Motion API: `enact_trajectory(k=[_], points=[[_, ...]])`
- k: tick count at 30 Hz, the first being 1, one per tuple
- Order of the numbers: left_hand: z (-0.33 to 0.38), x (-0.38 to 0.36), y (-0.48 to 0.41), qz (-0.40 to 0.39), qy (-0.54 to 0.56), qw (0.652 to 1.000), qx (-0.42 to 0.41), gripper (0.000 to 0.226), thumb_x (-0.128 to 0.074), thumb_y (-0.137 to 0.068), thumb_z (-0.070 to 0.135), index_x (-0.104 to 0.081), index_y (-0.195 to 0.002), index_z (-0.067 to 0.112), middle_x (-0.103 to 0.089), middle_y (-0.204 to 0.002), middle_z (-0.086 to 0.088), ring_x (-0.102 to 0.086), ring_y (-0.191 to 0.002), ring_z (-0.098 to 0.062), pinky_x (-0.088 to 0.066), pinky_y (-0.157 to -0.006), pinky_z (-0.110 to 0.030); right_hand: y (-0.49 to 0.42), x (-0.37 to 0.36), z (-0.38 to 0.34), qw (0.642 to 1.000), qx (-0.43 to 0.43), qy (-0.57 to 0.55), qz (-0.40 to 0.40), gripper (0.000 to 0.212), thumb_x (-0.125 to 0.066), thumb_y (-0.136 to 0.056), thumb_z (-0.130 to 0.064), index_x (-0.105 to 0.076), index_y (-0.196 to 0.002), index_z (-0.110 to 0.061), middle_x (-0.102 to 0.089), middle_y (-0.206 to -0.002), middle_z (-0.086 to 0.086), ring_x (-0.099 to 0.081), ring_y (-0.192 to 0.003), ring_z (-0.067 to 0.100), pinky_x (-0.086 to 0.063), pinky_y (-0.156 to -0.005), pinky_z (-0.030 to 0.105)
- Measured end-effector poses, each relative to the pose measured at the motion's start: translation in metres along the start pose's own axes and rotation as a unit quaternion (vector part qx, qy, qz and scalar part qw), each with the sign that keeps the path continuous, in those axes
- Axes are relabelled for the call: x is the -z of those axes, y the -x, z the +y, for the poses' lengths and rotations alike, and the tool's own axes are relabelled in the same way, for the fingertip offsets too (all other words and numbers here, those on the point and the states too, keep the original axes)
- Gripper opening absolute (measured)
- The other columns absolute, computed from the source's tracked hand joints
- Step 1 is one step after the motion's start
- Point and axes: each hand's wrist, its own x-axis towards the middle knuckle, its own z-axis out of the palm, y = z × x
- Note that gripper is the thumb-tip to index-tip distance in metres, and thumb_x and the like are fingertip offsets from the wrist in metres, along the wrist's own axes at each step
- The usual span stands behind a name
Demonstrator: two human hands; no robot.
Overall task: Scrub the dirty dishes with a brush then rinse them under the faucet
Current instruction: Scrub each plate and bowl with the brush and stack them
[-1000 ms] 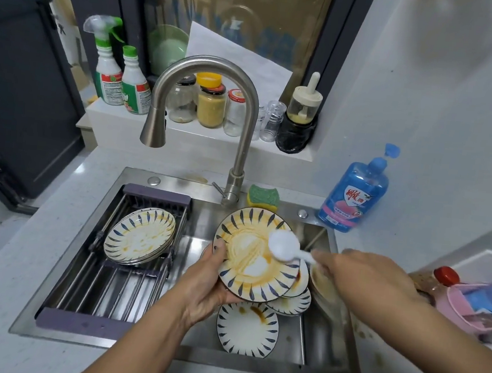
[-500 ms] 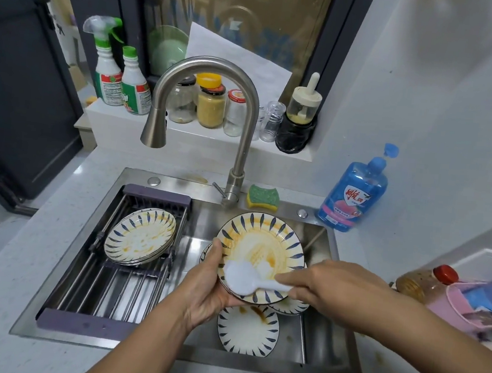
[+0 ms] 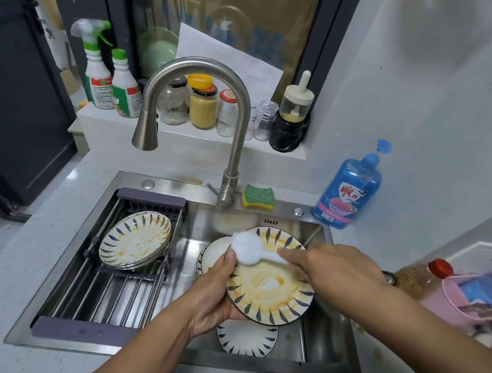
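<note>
plate (image 3: 270, 294) is held tilted over the right half of the sink (image 3: 326, 371), orange-yellow grease across its face. my read: ceramic, so stiff, some weight, chips or breaks if dropped, and slick w/ grease + suds. best taken at the rim, thumb on the face, fingers under the back. a slip would land it on the plate below (image 3: 246, 338).

left hand (image 3: 212, 300) has that hold: fingers curled behind the plate's left edge, thumb over the rim at far left. right hand (image 3: 333, 270) is wrapped tight on the handle of the white brush (image 3: 246, 248), handle mostly hidden in the fist. brush head sits on the plate's far-left rim, right by the left thumb; can't tell if they touch. brush prob light plastic, needs only a firm fist.

faucet (image 3: 201, 70) spout hangs over the left side, above the rack (image 3: 102, 295); no water seen. stack of stained plates (image 3: 136, 240) lies on the rack, apart from the hands.
</note>
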Motion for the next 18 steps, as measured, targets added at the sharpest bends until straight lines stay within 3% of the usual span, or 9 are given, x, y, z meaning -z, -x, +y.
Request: enact_trajectory(k=[4,7,11,14,18], points=[[0.006,0.006,-0.002,0.017,0.007,0.999,-0.034,0.046,-0.039,-0.103,0.048,-0.047,-0.142,0.024,-0.069,-0.13,-0.013,-0.068,-0.115,-0.039,-0.05,-0.089,-0.073,-0.007,-0.006,0.014,0.998,-0.062,0.012,0.031,0.039,-0.033,-0.109,-0.034,-0.04,-0.145,-0.047,-0.062,-0.119,0.004,-0.063,-0.105,0.031,-0.052,-0.082,0.038],[0.014,0.009,-0.001,0.051,0.021,0.995,-0.079,0.04,-0.042,-0.104,0.044,-0.049,-0.139,0.026,-0.07,-0.127,-0.012,-0.071,-0.109,-0.038,-0.058,-0.073,-0.065,0.004,-0.003,0.022,0.995,-0.085,-0.016,-0.042,0.026,-0.039,-0.106,-0.037,-0.056,-0.125,-0.039,-0.064,-0.114,0.002,-0.062,-0.102,0.027,-0.046,-0.077,0.034],[0.015,0.004,-0.003,0.082,0.015,0.992,-0.096,0.035,-0.04,-0.104,0.046,-0.054,-0.131,0.029,-0.068,-0.129,-0.011,-0.073,-0.104,-0.035,-0.06,-0.07,-0.061,0.016,-0.004,0.003,0.986,-0.011,-0.125,-0.107,0.027,-0.046,-0.102,-0.044,-0.058,-0.126,-0.046,-0.066,-0.105,-0.009,-0.062,-0.096,0.018,-0.053,-0.086,0.04],[0.014,0.002,-0.006,0.111,0.021,0.99,-0.083,0.043,-0.042,-0.102,0.053,-0.051,-0.133,0.024,-0.066,-0.126,-0.016,-0.076,-0.087,-0.034,-0.061,-0.058,-0.049,0.012,-0.006,-0.015,0.985,0.027,-0.149,-0.086,0.031,-0.045,-0.105,-0.045,-0.057,-0.133,-0.04,-0.068,-0.101,-0.006,-0.061,-0.09,0.015,-0.054,-0.083,0.04],[0.02,0.007,-0.003,0.093,0.027,0.991,-0.094,0.042,-0.036,-0.104,0.052,-0.051,-0.135,0.028,-0.07,-0.124,-0.013,-0.074,-0.099,-0.038,-0.06,-0.073,-0.063,0.011,-0.004,-0.004,0.993,-0.01,-0.091,-0.077,0.027,-0.044,-0.105,-0.046,-0.055,-0.128,-0.042,-0.066,-0.103,-0.005,-0.062,-0.092,0.019,-0.054,-0.082,0.041]])
